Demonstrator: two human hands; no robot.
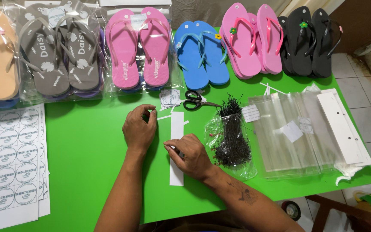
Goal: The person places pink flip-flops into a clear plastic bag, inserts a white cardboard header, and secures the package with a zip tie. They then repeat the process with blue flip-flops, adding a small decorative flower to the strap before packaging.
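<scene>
- Fingers of my left hand (139, 129) are curling in, the tips pinching something small and pale above the green table (86, 146); I cannot tell what it is.
- I am seeing the white card strip (176, 129) lying flat and lengthwise between both hands, long, narrow and blank.
- My right hand (192, 155) is resting half closed on the strip, fingertips pressing its left edge and covering its middle.
- Just right of it, a clear bag of black tag pins (232, 137) is lying beside a stack of clear sleeves (293, 133), and black-handled scissors (196, 101) are sitting above.
</scene>
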